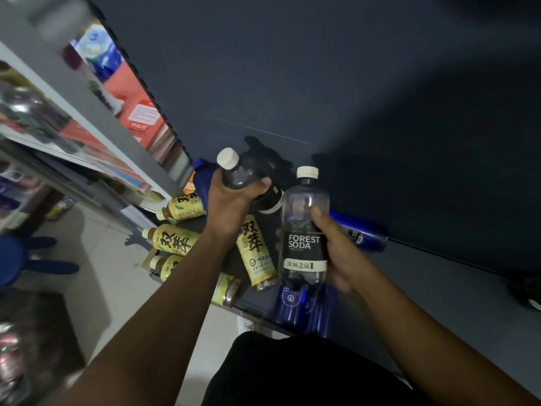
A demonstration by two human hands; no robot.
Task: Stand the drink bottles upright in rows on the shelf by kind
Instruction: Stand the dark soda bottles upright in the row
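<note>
**Centre of frame: both hands lifting Forest Soda bottles, sorting step under way**

At centre frame the left hand (231, 200) is wrapped tight round a clear soda bottle (248, 178), tilted, white cap pointing to the upper left. Fingers fully curled on the body, no gap visible. Just right of it the right hand (336, 247) grips a second bottle, the Forest Soda bottle (304, 230), held close to upright, cap up, thumb across the shoulder, fingers closed behind the label.

Below and left of the hands, yellow tea bottles (175, 238) lie on their sides in a loose heap near the shelf's front edge; one more yellow tea bottle (257, 253) lies between the two forearms. Blue bottles (304, 309) lie at lower centre, another blue bottle (363, 232) on its side at right of the hands. Dark shelf surface (439, 288) runs off to the right, back panel above is bare. Nothing visibly standing in a row yet.

Step, as I judge it: pick-up of the soda kind, two at once, placement not yet done. Early in the task.

Next move probably calls for: righting the tilted left-hand bottle, setting both bases flat on open shelf to the right or back, side by side, clear of the lying bottles so nothing gets knocked. Frame is motion-blurred at left; racks there unreadable.
</note>
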